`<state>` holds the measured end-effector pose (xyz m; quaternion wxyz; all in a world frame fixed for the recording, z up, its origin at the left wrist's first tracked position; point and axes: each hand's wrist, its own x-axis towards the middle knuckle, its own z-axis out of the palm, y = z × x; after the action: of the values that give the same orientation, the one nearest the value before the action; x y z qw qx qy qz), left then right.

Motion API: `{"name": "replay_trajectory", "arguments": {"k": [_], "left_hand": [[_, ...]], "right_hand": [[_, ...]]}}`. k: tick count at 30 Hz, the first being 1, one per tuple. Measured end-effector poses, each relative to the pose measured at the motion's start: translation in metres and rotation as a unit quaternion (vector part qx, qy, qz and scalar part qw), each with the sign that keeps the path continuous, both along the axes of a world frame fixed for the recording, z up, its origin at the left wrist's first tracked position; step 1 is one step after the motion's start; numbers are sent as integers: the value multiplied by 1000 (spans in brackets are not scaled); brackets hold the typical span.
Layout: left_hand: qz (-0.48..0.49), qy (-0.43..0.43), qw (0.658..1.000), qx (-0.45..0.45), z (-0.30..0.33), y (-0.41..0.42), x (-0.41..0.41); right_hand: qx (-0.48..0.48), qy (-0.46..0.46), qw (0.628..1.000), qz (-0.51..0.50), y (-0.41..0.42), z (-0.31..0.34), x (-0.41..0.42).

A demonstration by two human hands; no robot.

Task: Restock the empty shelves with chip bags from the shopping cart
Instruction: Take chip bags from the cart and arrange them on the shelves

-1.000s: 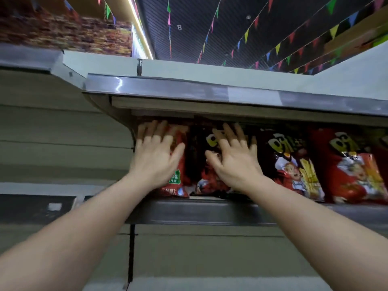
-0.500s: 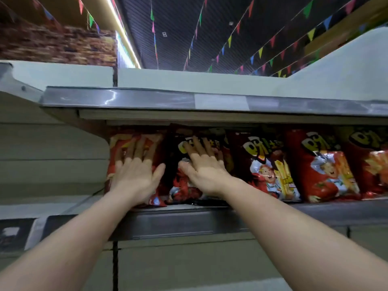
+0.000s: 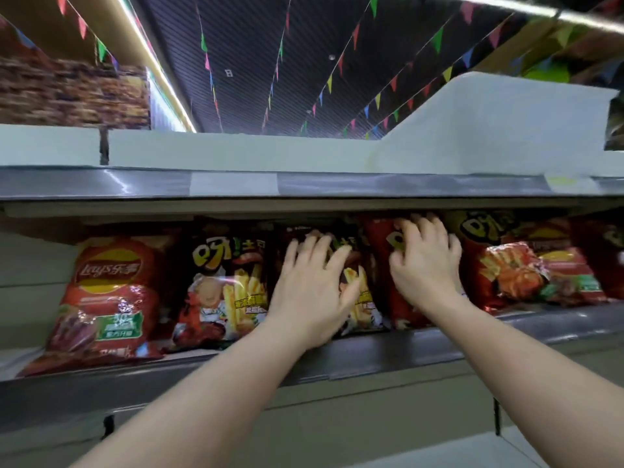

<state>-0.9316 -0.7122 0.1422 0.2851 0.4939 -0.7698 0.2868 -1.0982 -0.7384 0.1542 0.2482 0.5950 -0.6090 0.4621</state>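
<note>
- Shelf point(image 3: 388, 352) runs across the view under a low upper shelf point(image 3: 337, 185), so the standing bags fill nearly the whole gap; my worry is that a bag pushed upward snags on that underside and crumples.
- Row of chip bags stands upright along the shelf, bottoms close behind its front lip; a hard sideways shove could ripple through the row and tip an end bag over the lip.
- Red Lay's bag point(image 3: 104, 295) stands at the left end and leans a little; nothing shows beside it on its outer side, so I judge it the likeliest to slide or topple if the row is squeezed towards it.
- Dark fries bag point(image 3: 224, 285) stands next to it, touched by neither hand.
- Red bag at the right point(image 3: 526, 271) stands just beside the right hand, looking creased already; more pressure may burst a seam.
- Left hand point(image 3: 312, 292) lies flat on the front of a dark bag point(image 3: 363, 298), fingers spread and straight, pressing and not gripping; pressing too hard could crush the chips.
- Right hand point(image 3: 423, 261) has its fingers curled over the upper part of a red bag point(image 3: 385, 265); pulling by that edge could drag the bag forward off the shelf.
- Shopping cart is out of view.
</note>
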Motion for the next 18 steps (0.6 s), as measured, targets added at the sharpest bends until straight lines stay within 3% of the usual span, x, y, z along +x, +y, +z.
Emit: {"name": "replay_trajectory", "arguments": {"k": [2,5,11,16,18], "left_hand": [[43,3,999,31,-4,-15,-26],[130,1,989,64,-13,-32,-35],[182,34,978,93,-16,-29,-40],[322,-48,938,119,-3,-18,-49],[328,-28,943,54,1,-17,-62]], "right_hand": [[110,29,993,-13,-9,-3,-32],[184,52,979,67,-22,-12,-50],[168,99,978,78,-33,-22,-42],[239,58,935,257,-26,2,-67],[193,85,927,312,-15,8,-95]]}}
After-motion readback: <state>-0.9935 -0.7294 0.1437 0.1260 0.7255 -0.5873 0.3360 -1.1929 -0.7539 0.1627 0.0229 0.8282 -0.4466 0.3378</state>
